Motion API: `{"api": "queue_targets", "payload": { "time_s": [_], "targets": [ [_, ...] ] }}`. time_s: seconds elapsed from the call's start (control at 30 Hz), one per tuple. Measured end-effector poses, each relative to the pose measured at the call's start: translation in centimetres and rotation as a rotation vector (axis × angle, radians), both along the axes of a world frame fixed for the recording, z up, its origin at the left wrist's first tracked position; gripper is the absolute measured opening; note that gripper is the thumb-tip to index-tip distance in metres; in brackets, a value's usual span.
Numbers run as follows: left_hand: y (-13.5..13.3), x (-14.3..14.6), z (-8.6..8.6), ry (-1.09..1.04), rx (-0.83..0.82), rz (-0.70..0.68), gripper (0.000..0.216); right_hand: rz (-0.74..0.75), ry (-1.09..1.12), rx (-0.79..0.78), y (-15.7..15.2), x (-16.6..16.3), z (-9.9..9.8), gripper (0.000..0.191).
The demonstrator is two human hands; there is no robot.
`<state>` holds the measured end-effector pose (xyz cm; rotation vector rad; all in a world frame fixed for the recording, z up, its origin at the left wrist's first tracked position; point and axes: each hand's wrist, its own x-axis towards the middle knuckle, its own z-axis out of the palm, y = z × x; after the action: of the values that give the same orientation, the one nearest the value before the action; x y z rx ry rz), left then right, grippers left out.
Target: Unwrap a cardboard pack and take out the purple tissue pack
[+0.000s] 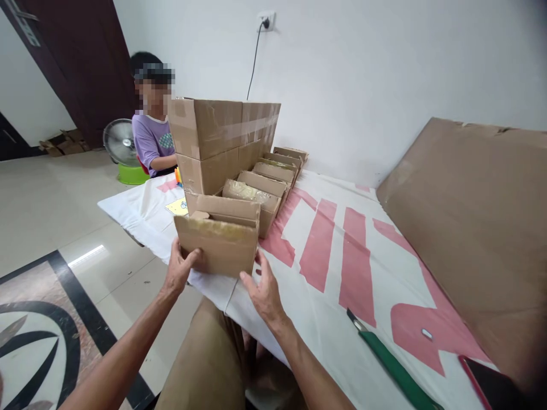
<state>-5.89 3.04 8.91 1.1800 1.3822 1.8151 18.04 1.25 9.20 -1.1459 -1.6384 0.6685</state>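
A small brown cardboard box is held upright at the table's near edge, its front panel facing me and its top showing open flaps. My left hand grips the panel's left side, thumb on the front and fingers behind. At the lower right corner, my right hand has its thumb by the bottom edge and its fingers along the side. Just behind it lies a row of similar small boxes, the nearest with tape on top. Taller taped cartons stand stacked to their left.
A green-handled utility knife lies on the pink-and-white cloth, with a phone at the right edge. A large cardboard sheet leans at the right. Across the table sits a person in a purple shirt, near a fan.
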Motion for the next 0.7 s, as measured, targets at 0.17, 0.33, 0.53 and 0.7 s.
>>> {"api": "queue_targets", "payload": {
  "time_s": [0.17, 0.33, 0.53, 0.7],
  "targets": [
    [0.9, -0.4, -2.9, -0.151, -0.07, -0.08, 0.078, 0.017, -0.039, -0.026, -0.4, 0.7, -5.0, 0.068],
    [3.0, -0.9, -2.9, -0.241, -0.076, -0.047, 0.067, -0.01, -0.061, 0.029, -0.8, 0.2, -6.3, 0.073],
    [6.3, -0.1, -2.0, -0.171, -0.131, 0.026, 0.056, -0.006, -0.065, 0.016, 0.6, -0.4, -5.9, 0.067],
    [2.2, 1.1, -2.8, -0.043, -0.228, 0.105, 0.073, -0.018, -0.052, -0.017, 0.3, 0.5, -7.0, 0.059]
  ]
}}
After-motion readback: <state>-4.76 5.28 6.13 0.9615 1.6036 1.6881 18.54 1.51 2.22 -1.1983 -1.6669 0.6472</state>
